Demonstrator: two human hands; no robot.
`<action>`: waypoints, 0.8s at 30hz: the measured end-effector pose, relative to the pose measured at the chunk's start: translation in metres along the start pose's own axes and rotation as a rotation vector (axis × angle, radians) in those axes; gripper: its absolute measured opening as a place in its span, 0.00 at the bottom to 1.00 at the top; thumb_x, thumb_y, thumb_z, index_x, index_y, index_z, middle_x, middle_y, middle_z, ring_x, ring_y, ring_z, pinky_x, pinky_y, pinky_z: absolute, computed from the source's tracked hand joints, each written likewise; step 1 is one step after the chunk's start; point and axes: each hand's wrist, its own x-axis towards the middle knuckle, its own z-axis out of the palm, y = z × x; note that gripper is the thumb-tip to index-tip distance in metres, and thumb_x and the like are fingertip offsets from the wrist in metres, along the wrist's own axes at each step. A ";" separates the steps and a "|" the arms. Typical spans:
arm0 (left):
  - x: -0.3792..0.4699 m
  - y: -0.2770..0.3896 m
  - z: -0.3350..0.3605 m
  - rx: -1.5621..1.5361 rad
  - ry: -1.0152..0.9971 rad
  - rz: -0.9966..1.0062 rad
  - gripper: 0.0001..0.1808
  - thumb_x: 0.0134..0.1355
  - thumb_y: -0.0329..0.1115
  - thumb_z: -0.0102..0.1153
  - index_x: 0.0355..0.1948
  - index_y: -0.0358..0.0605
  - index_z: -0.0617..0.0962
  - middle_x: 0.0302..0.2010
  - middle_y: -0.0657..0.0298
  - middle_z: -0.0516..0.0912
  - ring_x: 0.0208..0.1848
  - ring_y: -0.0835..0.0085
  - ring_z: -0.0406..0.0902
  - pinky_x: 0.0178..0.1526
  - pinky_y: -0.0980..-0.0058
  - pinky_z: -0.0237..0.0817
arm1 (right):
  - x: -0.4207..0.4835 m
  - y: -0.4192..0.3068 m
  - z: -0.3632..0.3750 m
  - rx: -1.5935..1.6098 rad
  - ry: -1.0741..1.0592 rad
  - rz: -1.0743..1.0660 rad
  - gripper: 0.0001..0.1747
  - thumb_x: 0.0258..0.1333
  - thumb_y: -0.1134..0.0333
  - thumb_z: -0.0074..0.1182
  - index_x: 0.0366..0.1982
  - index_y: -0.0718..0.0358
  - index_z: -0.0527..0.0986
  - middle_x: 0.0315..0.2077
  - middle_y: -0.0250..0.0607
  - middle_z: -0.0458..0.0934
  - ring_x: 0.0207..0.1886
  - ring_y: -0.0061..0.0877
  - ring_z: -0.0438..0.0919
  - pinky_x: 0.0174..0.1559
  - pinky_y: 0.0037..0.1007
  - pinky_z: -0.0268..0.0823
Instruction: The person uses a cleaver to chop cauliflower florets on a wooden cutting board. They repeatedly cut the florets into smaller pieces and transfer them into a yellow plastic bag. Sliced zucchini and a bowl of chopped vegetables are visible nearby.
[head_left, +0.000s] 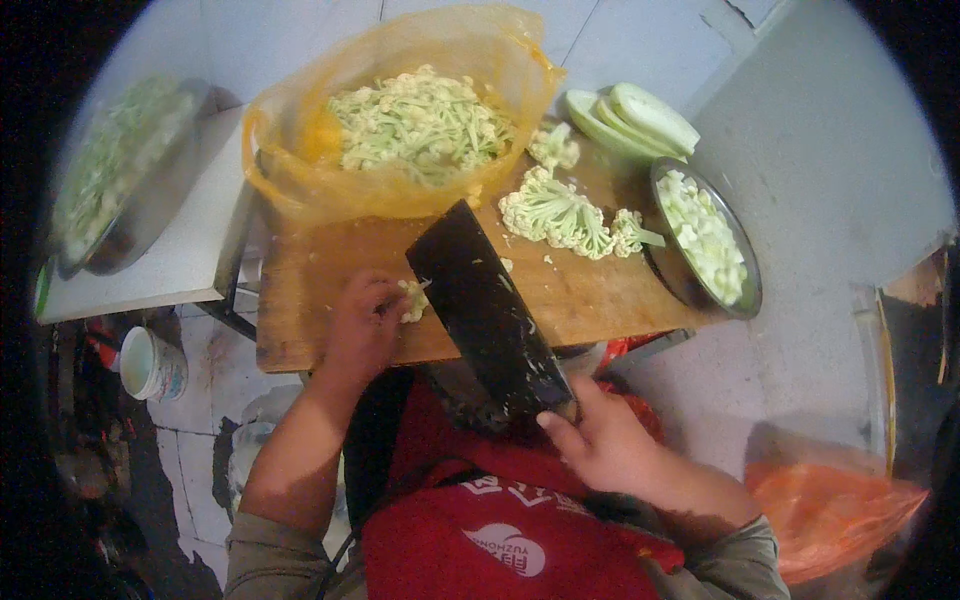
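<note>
My right hand grips the handle of a broad, dark cleaver, its blade slanting up over the front of a wooden cutting board. My left hand holds a small cauliflower floret just left of the blade. Beyond it an open yellow plastic bag contains many cut cauliflower florets. Larger cauliflower pieces lie on the board to the right. Behind them are several pale green sliced gourd-like pieces. A metal bowl of diced pale vegetable stands at the board's right end.
On a white table at the left stands a large metal bowl of cut florets. A white plastic bucket is on the tiled floor below. An orange plastic bag lies at the lower right, and a pale wall or panel rises beside the board.
</note>
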 end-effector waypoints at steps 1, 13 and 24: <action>0.000 0.001 0.000 -0.038 -0.007 -0.014 0.05 0.58 0.26 0.68 0.36 0.38 0.84 0.42 0.52 0.81 0.46 0.50 0.80 0.49 0.59 0.72 | 0.002 0.001 0.000 0.006 0.002 -0.032 0.19 0.68 0.64 0.59 0.49 0.68 0.65 0.25 0.60 0.79 0.33 0.60 0.82 0.34 0.53 0.73; -0.001 0.007 -0.008 0.120 -0.019 -0.017 0.05 0.57 0.26 0.69 0.34 0.38 0.83 0.40 0.51 0.81 0.46 0.48 0.79 0.48 0.58 0.72 | 0.016 -0.016 0.014 -0.160 0.005 -0.082 0.17 0.69 0.65 0.55 0.46 0.70 0.64 0.27 0.64 0.80 0.33 0.62 0.81 0.36 0.56 0.73; 0.000 0.000 -0.003 0.041 0.004 -0.004 0.05 0.57 0.24 0.68 0.33 0.39 0.83 0.41 0.51 0.81 0.46 0.47 0.79 0.48 0.57 0.72 | 0.006 -0.026 0.005 -0.324 -0.031 -0.084 0.17 0.69 0.63 0.55 0.42 0.70 0.64 0.28 0.65 0.80 0.33 0.61 0.82 0.35 0.56 0.74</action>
